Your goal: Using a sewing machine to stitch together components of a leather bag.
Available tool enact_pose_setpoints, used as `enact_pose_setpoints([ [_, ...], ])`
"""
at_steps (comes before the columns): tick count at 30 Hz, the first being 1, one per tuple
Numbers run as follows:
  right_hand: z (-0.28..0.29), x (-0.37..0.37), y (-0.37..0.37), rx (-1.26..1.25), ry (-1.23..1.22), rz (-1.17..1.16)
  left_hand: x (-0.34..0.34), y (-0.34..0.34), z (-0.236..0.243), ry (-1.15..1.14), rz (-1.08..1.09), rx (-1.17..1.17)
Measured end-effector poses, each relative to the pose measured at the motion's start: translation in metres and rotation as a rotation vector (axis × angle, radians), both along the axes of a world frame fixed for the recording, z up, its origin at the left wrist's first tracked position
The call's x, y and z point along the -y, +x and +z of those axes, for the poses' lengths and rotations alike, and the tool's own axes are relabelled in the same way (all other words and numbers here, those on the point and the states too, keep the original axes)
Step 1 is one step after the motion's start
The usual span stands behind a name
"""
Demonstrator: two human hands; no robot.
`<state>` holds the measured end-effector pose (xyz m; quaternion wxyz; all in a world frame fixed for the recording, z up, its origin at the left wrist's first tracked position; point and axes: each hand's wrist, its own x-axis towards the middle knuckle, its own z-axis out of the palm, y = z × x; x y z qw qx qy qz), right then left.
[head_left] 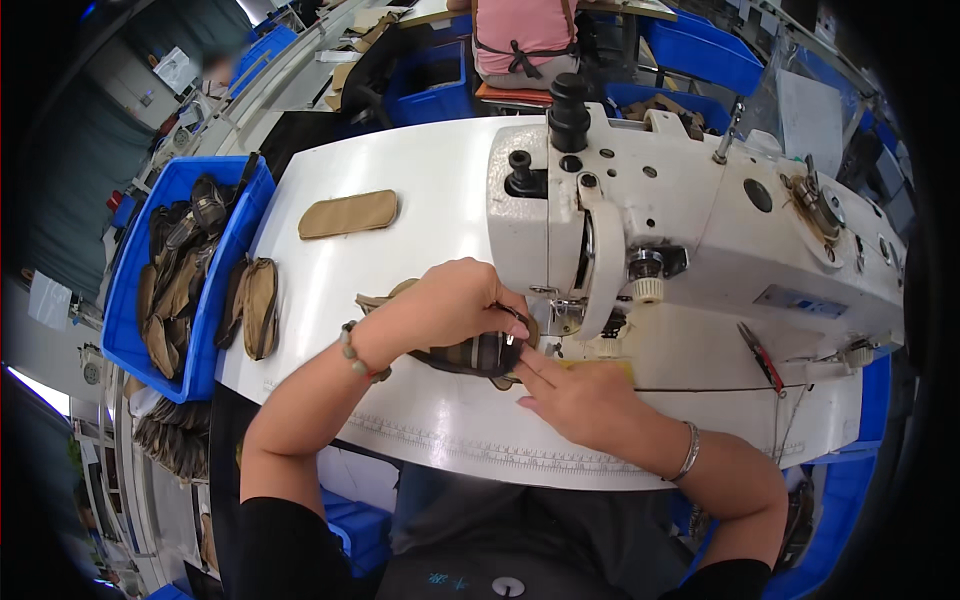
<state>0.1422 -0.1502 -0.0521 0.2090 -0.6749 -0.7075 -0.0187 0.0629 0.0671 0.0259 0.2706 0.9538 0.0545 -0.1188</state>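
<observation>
My left hand (463, 300) grips a dark striped fabric piece with khaki edges (455, 355), its thumb and fingers closed on the piece's right end beside the needle and presser foot (565, 315) of a white sewing machine (700, 220). My right hand (585, 400) holds the same end from the lower right, index and middle fingers against it; the underside of its grip is partly hidden. A flat khaki padded oval (347, 213) lies on the white table (420, 170) to the upper left.
A blue bin of khaki and dark pieces (180, 270) sits at the left, with two loose pieces (258, 305) beside it. Red-handled snips (760, 355) lie on the right, above a printed ruler strip (480, 455) along the front edge. A co-worker in pink (520, 30) sits beyond.
</observation>
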Motion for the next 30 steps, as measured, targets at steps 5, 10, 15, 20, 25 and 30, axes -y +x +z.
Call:
enact_pose_setpoints([
  [5,-0.001,0.0,0.002,-0.059,0.082,0.038,-0.01,0.012,-0.056,-0.254,0.092,0.378],
  [10,0.006,0.009,0.0,0.02,0.015,0.061,0.0,0.004,-0.053,-0.282,0.037,0.227],
  [15,0.0,0.005,0.004,0.099,0.135,0.104,0.008,0.003,-0.039,-0.052,0.007,0.156],
  [20,0.001,0.001,0.002,0.299,0.299,-0.028,0.006,0.003,-0.052,-0.122,0.032,0.25],
  [25,0.004,-0.003,-0.002,0.389,0.364,-0.004,0.005,0.004,-0.05,-0.087,0.032,0.202],
  [30,-0.005,0.0,-0.007,0.377,0.299,0.053,0.013,0.0,-0.04,-0.063,0.059,0.197],
])
